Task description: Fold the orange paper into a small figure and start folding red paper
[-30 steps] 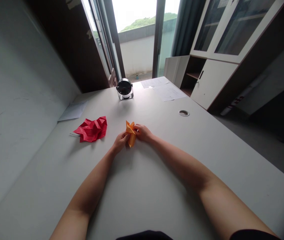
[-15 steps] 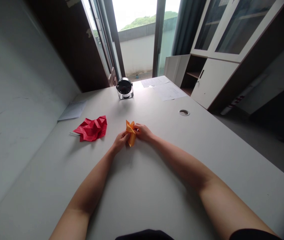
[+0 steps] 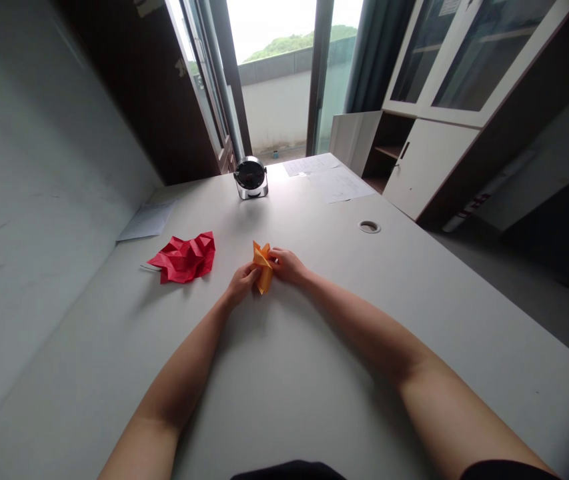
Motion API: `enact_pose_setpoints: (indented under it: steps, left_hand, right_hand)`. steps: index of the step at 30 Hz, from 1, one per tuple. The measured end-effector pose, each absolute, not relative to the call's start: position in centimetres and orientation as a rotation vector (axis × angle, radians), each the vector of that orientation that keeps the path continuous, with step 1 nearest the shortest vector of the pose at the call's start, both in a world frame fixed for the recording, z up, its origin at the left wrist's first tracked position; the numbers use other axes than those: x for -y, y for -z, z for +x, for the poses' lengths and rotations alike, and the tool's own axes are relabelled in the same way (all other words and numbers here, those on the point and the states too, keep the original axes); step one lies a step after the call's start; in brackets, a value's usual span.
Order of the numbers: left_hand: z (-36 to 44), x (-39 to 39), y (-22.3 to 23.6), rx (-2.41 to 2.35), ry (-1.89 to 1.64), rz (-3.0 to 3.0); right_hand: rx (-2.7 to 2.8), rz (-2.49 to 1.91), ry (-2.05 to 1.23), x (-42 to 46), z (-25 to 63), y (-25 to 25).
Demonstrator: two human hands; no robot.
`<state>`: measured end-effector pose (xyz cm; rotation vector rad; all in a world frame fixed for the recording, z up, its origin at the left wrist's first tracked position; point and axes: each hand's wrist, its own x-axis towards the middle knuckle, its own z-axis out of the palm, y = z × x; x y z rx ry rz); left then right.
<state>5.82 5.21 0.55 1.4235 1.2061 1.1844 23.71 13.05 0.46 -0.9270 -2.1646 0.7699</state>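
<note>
Between my two hands, above the middle of the white table, is a piece of folded orange paper (image 3: 263,265) with pointed flaps standing up and one tip pointing down toward me. My left hand (image 3: 242,283) pinches its left edge low down. On the other side, my right hand (image 3: 287,264) grips the right edge, fingers bent around the paper. Some fingertips are hidden behind the folds. Left of my hands lies a creased sheet of red paper (image 3: 184,259), its surface raised in sharp folds, with a thin wire-like piece at its left end.
A round black device on a metal stand (image 3: 251,177) stands at the back of the table (image 3: 284,373). Printed sheets (image 3: 339,181) lie at the far right edge, another paper (image 3: 146,220) by the left wall. A round cable hole (image 3: 369,227) is set in the tabletop.
</note>
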Motion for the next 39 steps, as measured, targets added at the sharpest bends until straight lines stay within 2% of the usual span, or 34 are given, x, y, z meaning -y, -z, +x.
enact_pose_setpoints:
  steps: [25, 39]
  left_hand:
    - [6.2, -5.0, -0.9, -1.190, -1.200, 1.418]
    - [6.4, -4.0, -2.3, -1.420, -1.705, 1.358]
  right_hand:
    - [2.154, -0.939, -0.804, -13.1, 23.8, -0.4]
    - [1.609, -0.975, -1.197, -15.5, 24.0, 0.2]
